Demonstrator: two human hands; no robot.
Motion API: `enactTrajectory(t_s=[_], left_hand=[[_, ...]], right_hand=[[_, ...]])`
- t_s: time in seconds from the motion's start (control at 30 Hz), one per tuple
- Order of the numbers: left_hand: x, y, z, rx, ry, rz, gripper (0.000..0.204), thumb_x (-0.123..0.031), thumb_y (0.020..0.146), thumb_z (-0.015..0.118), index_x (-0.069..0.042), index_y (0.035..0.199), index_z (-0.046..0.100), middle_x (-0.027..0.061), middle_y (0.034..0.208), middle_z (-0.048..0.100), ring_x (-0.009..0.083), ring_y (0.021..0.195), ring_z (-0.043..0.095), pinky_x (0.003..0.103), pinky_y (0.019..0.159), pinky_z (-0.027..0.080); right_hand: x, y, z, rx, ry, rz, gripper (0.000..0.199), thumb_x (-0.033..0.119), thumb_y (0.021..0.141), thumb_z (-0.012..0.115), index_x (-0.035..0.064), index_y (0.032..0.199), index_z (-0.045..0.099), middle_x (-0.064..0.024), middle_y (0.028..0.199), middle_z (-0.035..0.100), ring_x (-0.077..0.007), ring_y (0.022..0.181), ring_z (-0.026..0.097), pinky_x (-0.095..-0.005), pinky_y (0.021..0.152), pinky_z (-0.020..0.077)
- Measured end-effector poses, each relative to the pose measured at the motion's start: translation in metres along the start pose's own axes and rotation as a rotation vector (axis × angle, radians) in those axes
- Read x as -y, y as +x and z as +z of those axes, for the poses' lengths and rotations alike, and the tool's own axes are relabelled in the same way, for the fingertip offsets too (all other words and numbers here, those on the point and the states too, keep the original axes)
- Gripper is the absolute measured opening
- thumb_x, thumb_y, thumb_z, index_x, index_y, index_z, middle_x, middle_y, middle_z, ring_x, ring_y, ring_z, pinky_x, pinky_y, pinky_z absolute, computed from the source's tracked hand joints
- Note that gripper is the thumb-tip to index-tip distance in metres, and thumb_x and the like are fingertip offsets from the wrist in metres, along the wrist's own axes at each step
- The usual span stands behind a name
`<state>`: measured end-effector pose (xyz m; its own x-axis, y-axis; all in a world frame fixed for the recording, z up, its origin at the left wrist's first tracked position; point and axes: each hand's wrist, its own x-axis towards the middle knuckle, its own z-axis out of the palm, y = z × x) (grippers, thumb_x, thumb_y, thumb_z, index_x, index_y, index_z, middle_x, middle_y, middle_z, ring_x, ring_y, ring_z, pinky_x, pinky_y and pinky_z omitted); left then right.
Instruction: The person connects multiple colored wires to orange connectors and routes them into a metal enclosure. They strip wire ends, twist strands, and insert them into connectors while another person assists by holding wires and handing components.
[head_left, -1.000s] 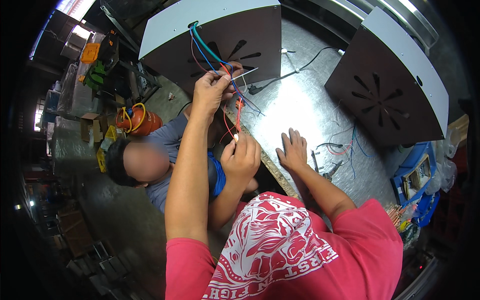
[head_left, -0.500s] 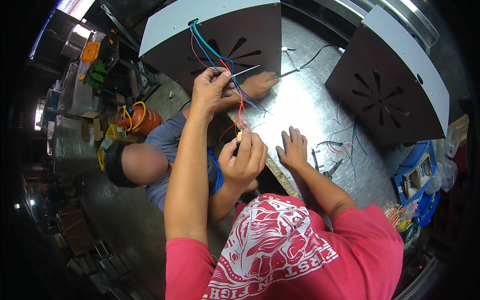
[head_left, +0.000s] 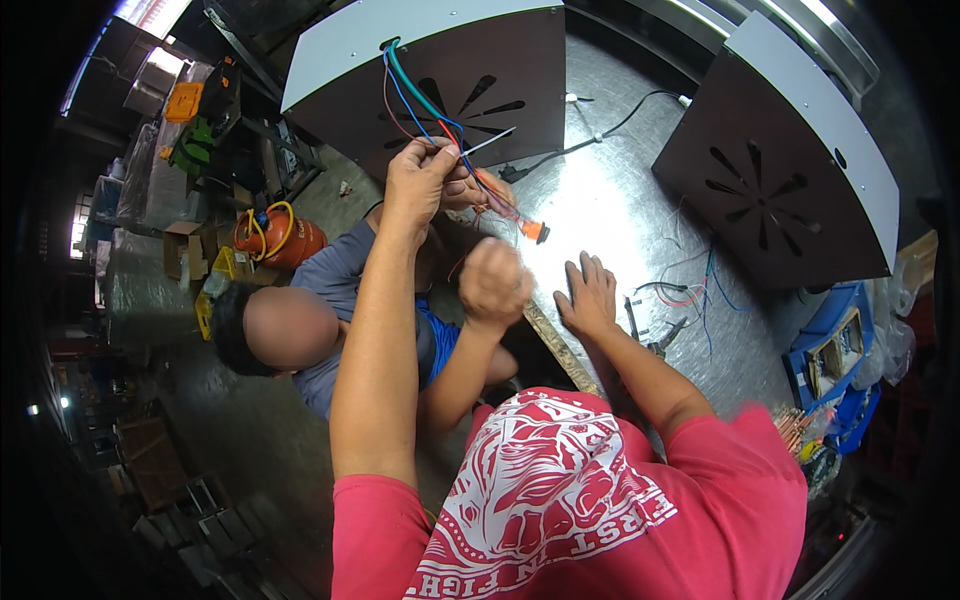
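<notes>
My left hand [head_left: 422,178] is raised in front of the left metal box, its thumb and fingers pinched on a bundle of wires [head_left: 437,112]. The blue, red and green strands come out of a hole in the box's pale top. A thin white cable tie [head_left: 490,140] sticks out to the right from the same fingers. My right hand [head_left: 590,295] lies flat on the metal table, fingers spread, holding nothing. At the wires' lower end hangs a small orange and black part [head_left: 533,231]. A co-worker's hand [head_left: 487,190] is at the wires beneath my fingers; their other hand [head_left: 495,283] is motion-blurred.
The left box [head_left: 350,100] and a matching right box [head_left: 770,170] stand on the metal table [head_left: 620,130]. Loose wires [head_left: 705,290] and black pliers-like tools [head_left: 665,338] lie right of my right hand. A blue tray [head_left: 830,350] sits at the right. The co-worker [head_left: 330,250] crouches left.
The orange and black part has left the co-worker's lower hand and swung right, over the table. The co-worker's other hand has come off the table to the wires. My hands stay nearly still.
</notes>
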<state>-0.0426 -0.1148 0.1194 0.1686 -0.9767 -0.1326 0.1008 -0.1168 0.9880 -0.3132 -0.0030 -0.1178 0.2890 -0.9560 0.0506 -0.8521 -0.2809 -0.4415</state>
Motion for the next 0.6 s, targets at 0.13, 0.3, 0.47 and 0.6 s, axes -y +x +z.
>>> enactTrajectory(t_s=[0.13, 0.3, 0.47, 0.6], left_hand=[[0.0015, 0.001, 0.0011, -0.026, 0.011, -0.011, 0.016, -0.014, 0.098, 0.065, -0.002, 0.107, 0.06, 0.0052, 0.085, 0.066, 0.0106, 0.069, 0.066, 0.023, 0.06, 0.059], [0.0005, 0.0001, 0.0029, -0.046, 0.015, -0.027, 0.015, -0.013, 0.098, 0.065, -0.002, 0.107, 0.059, 0.0048, 0.085, 0.065, 0.0109, 0.07, 0.066, 0.023, 0.061, 0.059], [-0.001, 0.0002, 0.0047, -0.013, 0.013, -0.022, 0.018, -0.014, 0.098, 0.066, -0.002, 0.109, 0.058, 0.0056, 0.091, 0.065, 0.0116, 0.078, 0.065, 0.021, 0.066, 0.057], [-0.0019, 0.0012, 0.004, 0.02, 0.01, -0.044, 0.018, -0.015, 0.098, 0.066, -0.004, 0.109, 0.058, 0.0057, 0.09, 0.066, 0.0122, 0.078, 0.067, 0.019, 0.064, 0.056]], right_hand=[[0.0002, -0.0005, -0.0011, 0.003, 0.0, 0.002, 0.064, 0.036, 0.087, 0.067, 0.0051, 0.141, 0.051, -0.0268, 0.152, 0.037, -0.0447, 0.142, 0.032, -0.0553, 0.114, 0.0238], [0.0003, -0.0004, -0.002, 0.009, 0.002, 0.002, 0.064, 0.036, 0.087, 0.067, 0.0057, 0.142, 0.051, -0.0262, 0.153, 0.037, -0.0439, 0.143, 0.031, -0.0552, 0.115, 0.0234], [0.0003, -0.0004, -0.0013, 0.006, -0.007, 0.009, 0.064, 0.036, 0.087, 0.066, 0.0069, 0.142, 0.051, -0.0252, 0.154, 0.036, -0.0427, 0.144, 0.031, -0.0551, 0.116, 0.0229], [-0.0001, -0.0005, -0.0004, 0.007, 0.003, 0.012, 0.064, 0.036, 0.087, 0.066, 0.0064, 0.142, 0.051, -0.0257, 0.154, 0.037, -0.0433, 0.144, 0.031, -0.0551, 0.115, 0.0232]])
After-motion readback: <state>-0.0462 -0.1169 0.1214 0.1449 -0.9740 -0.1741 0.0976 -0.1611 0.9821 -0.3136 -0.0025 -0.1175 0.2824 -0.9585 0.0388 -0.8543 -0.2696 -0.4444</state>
